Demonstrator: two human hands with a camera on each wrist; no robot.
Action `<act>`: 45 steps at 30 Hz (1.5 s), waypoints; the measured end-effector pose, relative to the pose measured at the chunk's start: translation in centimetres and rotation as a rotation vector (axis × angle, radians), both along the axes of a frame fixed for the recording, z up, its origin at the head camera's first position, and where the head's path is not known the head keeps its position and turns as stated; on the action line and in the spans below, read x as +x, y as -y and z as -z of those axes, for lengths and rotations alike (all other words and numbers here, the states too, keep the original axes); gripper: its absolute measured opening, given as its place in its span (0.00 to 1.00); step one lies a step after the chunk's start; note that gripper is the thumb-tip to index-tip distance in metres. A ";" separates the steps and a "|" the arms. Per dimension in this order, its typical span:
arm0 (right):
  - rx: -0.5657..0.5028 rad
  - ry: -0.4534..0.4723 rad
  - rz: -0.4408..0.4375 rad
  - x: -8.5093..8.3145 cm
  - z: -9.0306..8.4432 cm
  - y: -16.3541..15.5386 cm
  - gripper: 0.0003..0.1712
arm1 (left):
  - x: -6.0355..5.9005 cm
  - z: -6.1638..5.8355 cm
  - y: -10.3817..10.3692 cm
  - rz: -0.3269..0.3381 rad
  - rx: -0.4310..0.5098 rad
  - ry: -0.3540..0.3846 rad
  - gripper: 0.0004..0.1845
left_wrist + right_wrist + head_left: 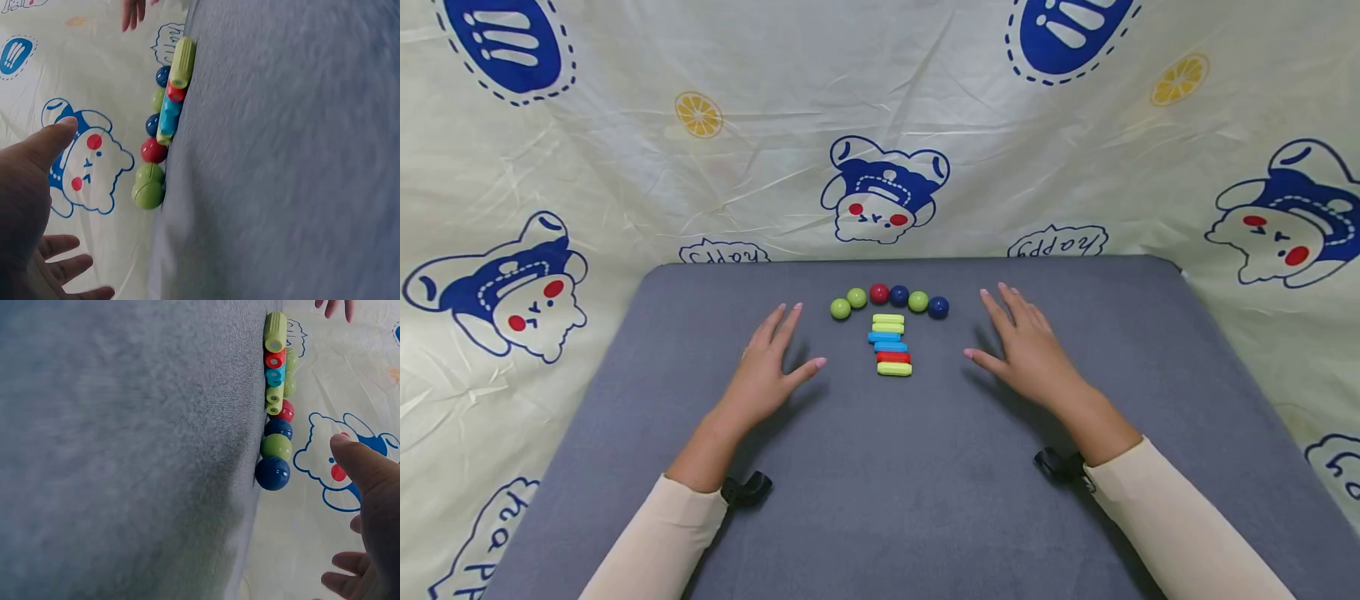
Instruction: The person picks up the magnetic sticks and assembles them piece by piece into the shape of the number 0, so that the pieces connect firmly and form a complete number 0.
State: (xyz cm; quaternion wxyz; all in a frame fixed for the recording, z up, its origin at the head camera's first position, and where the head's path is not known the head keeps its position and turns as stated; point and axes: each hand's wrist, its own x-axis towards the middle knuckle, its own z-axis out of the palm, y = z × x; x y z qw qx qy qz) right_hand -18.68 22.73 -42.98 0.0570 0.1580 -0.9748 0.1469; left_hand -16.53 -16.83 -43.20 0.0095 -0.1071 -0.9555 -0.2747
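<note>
On the grey table (925, 500) an arc of several balls lies at the far middle: green (840, 308), green (857, 297), red (879, 293), dark blue (898, 295), green (918, 301), dark blue (937, 307). Just in front of them is a column of short sticks (891, 344): green, green, blue, blue, red, green. My left hand (771, 358) rests flat with straight fingers left of the sticks. Right of them my right hand (1026, 342) lies the same way. Neither hand touches a piece. The wrist views show the same balls (150, 187) (273, 473) and sticks (175, 87) (274, 356).
A cream cloth (880, 125) printed with blue bears and lemons hangs behind the table and drapes at both sides. Black wrist camera mounts (747, 488) (1060, 465) sit by each sleeve. The table's far edge runs just behind the balls.
</note>
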 end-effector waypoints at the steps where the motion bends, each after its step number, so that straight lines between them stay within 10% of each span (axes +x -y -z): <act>1: -0.008 -0.001 -0.005 -0.1 0.0 0.1 0.55 | 0.0 0.1 -0.2 0.009 0.027 -0.001 0.49; 45: -0.191 0.251 -0.032 -6.0 1.8 3.9 0.42 | -1.0 2.4 -6.8 0.191 0.326 0.042 0.20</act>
